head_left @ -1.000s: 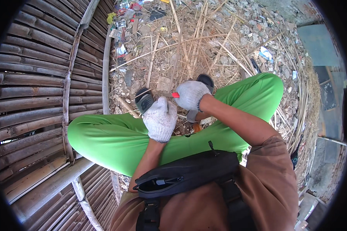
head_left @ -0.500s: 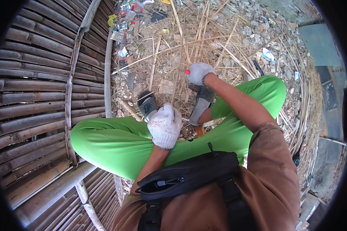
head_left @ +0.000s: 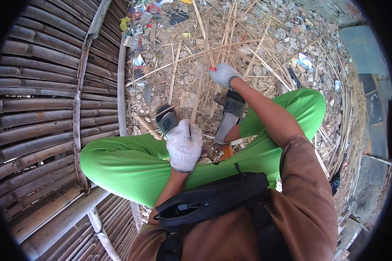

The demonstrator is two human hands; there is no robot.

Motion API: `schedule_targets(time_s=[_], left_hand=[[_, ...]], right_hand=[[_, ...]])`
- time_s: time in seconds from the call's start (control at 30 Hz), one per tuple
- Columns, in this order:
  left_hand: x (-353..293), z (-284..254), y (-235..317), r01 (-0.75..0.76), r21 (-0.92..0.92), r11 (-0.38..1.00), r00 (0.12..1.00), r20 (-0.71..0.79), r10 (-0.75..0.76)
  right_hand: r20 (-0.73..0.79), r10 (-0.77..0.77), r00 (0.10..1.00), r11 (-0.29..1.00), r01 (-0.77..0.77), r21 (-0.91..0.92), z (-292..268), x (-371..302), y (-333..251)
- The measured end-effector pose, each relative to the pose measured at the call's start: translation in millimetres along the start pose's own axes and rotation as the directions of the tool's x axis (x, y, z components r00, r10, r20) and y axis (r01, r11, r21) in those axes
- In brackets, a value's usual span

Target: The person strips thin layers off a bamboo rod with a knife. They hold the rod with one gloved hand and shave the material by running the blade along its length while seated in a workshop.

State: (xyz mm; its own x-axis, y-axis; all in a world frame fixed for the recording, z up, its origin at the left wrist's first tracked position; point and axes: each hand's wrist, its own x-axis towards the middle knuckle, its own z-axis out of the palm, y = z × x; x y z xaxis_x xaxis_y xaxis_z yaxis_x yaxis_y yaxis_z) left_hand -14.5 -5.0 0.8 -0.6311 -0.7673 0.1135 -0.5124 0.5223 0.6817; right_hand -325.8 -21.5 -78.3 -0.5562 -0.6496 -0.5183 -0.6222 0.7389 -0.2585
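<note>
Centrally, our gloved left hand (head_left: 184, 145) and gloved right hand (head_left: 223, 74) each close around one thin bamboo strip (head_left: 199, 93), whose long axis runs from 6 toward 12 o'clock; its lower end is hidden inside the left glove.

The left hand (head_left: 185, 145) and right hand (head_left: 223, 75) wear white knitted gloves flecked with grey dirt; the right glove shows a small red spot at a fingertip. The thin stick (head_left: 199, 89) between them is pale straw-yellow. The trousers (head_left: 126, 161) are bright green, the shirt (head_left: 309, 204) rust-brown, the chest bag (head_left: 209, 204) black. The sandals (head_left: 228, 115) are grey and black. The bamboo wall (head_left: 43, 108) is dark brown with greyish streaks. The litter-strewn ground (head_left: 270, 43) is grey with tan straw.
</note>
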Motion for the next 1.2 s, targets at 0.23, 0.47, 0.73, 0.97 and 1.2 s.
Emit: schedule_targets(time_s=[0.23, 0.47, 0.73, 0.97, 1.2], left_hand=[[1.5, -3.2, -14.0, 0.13, -0.19, 0.973, 0.991, 0.001, -0.132], [2.2, 0.1, -0.5, 0.029, -0.076, 0.997, 1.0, -0.004, -0.03], [-1.9, -2.7, -4.6, 0.098, -0.158, 0.982, 0.993, 0.073, -0.088], [-2.0, -22.3, 5.5, 0.623, -0.775, 0.107, 0.753, 0.557, -0.351], [0.7, -54.8, 4.6, 0.633, -0.618, -0.466, 0.668, 0.741, -0.075]], right_hand=[[-0.187, 0.08, 0.979, 0.549, 0.113, 0.828, 19.1, -14.7, -11.7], [-0.059, -0.042, 0.997, 0.734, 0.071, 0.676, -2.0, 11.1, -6.2], [-0.023, -0.151, 0.988, 0.554, 0.104, 0.826, 3.5, 12.6, 11.2], [-0.256, -0.316, 0.913, 0.775, 0.404, 0.486, -15.2, 10.3, 11.6], [-0.445, -0.264, 0.856, 0.916, 0.366, 0.162, -18.0, 5.9, 24.3]])
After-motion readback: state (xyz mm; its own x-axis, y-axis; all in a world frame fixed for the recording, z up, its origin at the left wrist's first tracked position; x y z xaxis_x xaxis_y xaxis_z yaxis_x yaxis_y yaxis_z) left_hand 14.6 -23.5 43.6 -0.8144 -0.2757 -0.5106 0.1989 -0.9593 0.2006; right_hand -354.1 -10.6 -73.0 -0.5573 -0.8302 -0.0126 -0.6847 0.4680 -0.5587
